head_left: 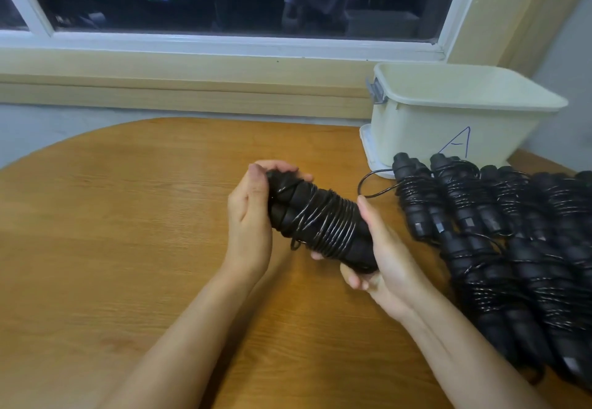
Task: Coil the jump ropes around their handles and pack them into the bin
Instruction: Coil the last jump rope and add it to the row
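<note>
Gripped a wound jump rope (pixel 323 222) at both ends, lifted clear above the middle of the desk (pixel 128 248). Slanted from upper left to lower right, with two black handles side by side and cord wrapped in close turns round their middle.

Had broad bare wood to the left and toward the near edge. Met a curved far edge below a pale window sill (pixel 192 65). Was hemmed in on the right by a pile of coiled ropes (pixel 512 248), stretching from the bin (pixel 448 120) down to the near right corner.

Curled the left hand (pixel 248 216) over the upper end, fingers wrapped across the handle tips. Cupped the lower end from beneath in the right hand (pixel 381 267), palm up, fingertips showing under the bundle, thumb stretched up along its right side. Spanned the whole gap between the two hands, touching both.

Just beyond the right thumb, a loose loop of cord (pixel 371 184) trailing from the pile onto the desk. At the far right edge, the open-topped bin, marked with a blue A (pixel 458 144) on its front wall.
</note>
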